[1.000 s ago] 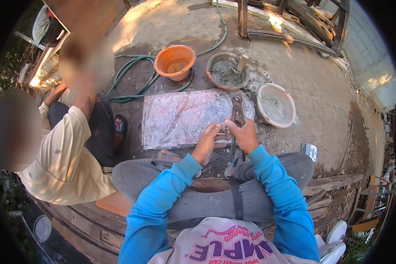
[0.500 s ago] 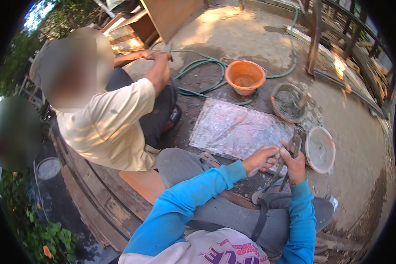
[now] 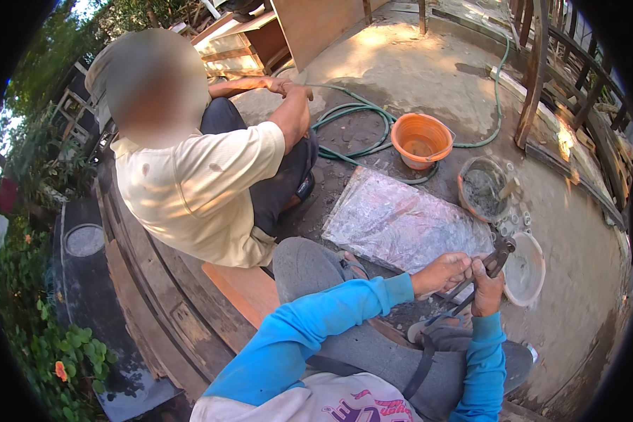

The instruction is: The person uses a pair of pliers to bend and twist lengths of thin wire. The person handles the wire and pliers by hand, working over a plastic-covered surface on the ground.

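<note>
The pincers (image 3: 500, 257) were of dark metal with a worn, dull skin, long and narrow, with a rounded head that pointed toward one o'clock. They were in the right hand (image 3: 488, 288), whose grip was closed around them. The left hand (image 3: 441, 273) was just beside it, at nine o'clock; its grip had the fingers curled and pressed together, but I could not tell if some small thing was between them. At ten o'clock from the right hand lay a flat slab (image 3: 408, 219), its top pale, pinkish and wrinkled. The bucket of pale rim (image 3: 539, 264), at two o'clock, contained a smooth grey stuff. The mortar bucket (image 3: 475, 211), at twelve o'clock, held a rough grey mix and a wooden handle (image 3: 510, 187); small ring-shaped pieces (image 3: 515, 219) lay near it. At eleven o'clock stood an orange bucket (image 3: 418, 163), and a green hose (image 3: 464, 145) curved behind it. The ground (image 3: 570, 281) was brown and dusty. At ten o'clock, farther, a person in a cream shirt (image 3: 197, 190) sat on weathered planks (image 3: 183, 309).
</note>
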Tool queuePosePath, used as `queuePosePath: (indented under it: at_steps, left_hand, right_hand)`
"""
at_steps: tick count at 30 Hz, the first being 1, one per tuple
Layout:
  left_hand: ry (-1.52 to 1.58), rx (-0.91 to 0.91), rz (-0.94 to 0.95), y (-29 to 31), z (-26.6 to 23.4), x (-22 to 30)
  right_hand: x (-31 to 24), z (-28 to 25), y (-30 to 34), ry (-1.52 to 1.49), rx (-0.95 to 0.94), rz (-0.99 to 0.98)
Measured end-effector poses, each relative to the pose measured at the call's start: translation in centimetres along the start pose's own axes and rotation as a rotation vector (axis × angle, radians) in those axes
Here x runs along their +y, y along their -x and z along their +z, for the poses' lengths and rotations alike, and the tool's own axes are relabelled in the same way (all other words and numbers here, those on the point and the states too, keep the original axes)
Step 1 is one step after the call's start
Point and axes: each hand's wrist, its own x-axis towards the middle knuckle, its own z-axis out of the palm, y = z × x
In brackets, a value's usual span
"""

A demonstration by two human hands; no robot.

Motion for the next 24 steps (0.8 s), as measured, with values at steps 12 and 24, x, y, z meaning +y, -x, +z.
queuePosePath:
  at_steps: [12,24]
  left_hand:
    - [-0.081,0.11,0.031,0.5,0.9,-0.6]
    - [-0.141,0.113,0.22,0.4,0.4,-1.5]
  right_hand:
    - [0.1,-0.3,0.6,0.055,0.026,0.024]
    - [-0.2,0.5,1.0,0.068,0.044,-0.08]
